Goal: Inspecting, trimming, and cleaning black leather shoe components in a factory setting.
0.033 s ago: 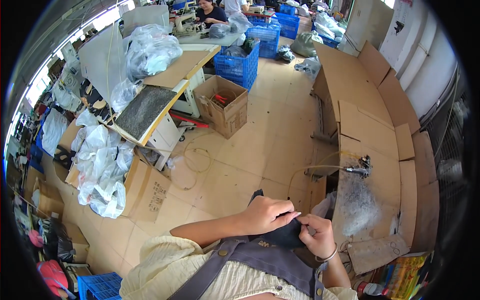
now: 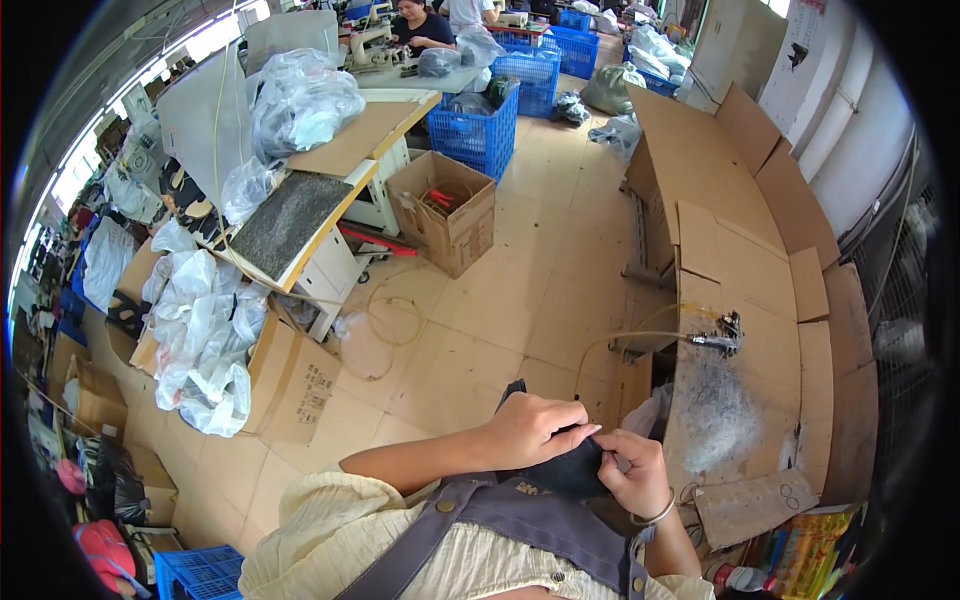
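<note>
A dark, soft piece that looks like cloth (image 2: pixel 566 474) is held up in front of my apron (image 2: pixel 480 512). My left hand (image 2: pixel 537 428) grips its upper edge, fingers curled and thumb pressed in. Close beside it, my right hand (image 2: pixel 637 472) pinches the same edge between thumb and fingers. The two hands nearly meet at the fingertips. One end of the dark piece sticks up behind my left hand. Its lower part is hidden by my hands and merges with the apron, so its exact kind does not show.
To the right stands a cardboard-covered bench (image 2: pixel 722 262) with an air tool (image 2: pixel 718 338) and hose. A box of plastic bags (image 2: pixel 205 335) sits at left, near a worktable (image 2: pixel 345 160). Farther off are an open carton (image 2: pixel 462 235), blue crates (image 2: pixel 480 135) and a seated person (image 2: pixel 420 30).
</note>
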A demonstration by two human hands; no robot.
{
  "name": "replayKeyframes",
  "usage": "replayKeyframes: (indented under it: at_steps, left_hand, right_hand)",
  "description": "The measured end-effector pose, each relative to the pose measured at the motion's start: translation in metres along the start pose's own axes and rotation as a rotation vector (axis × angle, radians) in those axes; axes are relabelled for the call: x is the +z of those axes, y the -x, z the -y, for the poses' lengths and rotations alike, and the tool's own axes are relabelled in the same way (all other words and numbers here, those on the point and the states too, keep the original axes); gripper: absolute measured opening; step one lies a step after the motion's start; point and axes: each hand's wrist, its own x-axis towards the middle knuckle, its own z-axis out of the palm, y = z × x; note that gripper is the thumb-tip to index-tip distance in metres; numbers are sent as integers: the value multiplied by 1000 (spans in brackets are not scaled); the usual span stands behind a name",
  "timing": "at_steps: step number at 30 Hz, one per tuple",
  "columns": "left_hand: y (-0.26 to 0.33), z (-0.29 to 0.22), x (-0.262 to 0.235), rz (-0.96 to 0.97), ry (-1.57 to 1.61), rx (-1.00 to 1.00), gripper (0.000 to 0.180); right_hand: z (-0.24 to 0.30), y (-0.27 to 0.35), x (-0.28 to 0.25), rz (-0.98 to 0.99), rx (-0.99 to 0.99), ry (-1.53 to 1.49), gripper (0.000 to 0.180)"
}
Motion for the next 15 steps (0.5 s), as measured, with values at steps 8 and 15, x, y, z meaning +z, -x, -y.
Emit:
replayKeyframes:
  at_steps: [8, 15]
  left_hand:
    - [-1, 1, -4, 68, 23, -47, 17]
    - [3, 7, 1, -9, 50, -18, 15]
  right_hand:
    - [4, -1, -2, 36, 42, 43, 23]
    - [6, -1, -4, 89, 44, 49, 29]
